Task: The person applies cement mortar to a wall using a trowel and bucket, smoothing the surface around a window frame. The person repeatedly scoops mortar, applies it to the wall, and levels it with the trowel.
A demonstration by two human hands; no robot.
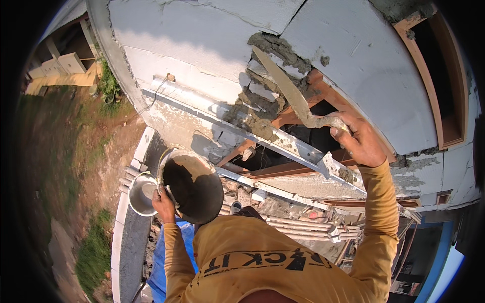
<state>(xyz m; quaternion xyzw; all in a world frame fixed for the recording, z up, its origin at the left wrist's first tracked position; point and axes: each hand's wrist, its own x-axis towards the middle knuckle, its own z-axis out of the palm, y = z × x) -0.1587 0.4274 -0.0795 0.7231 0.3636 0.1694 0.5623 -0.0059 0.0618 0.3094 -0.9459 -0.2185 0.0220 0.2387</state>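
Observation:
My right hand (361,139) is closed round the handle of a mortar-coated pointed trowel (287,88). Its long blade lies over a rough patch of grey mortar (255,101) on the white block wall (333,35), close to the corner of a brown wooden frame (331,98). Lower left, my left hand (163,203) grips the rim of a round bucket (204,169) at my body. Dark wet mortar (179,177) lies inside, partly in shadow. A smaller pale bucket (141,194) hangs or stands beside that hand; its support is hidden.
A metal channel (202,111) runs along the wall below the mortar patch. Several poles (308,224) and rubble lie far below. A blue tarp (172,257) is beside my left arm. Another wooden frame (439,76) is at upper right. Grassy ground (91,237) lies left.

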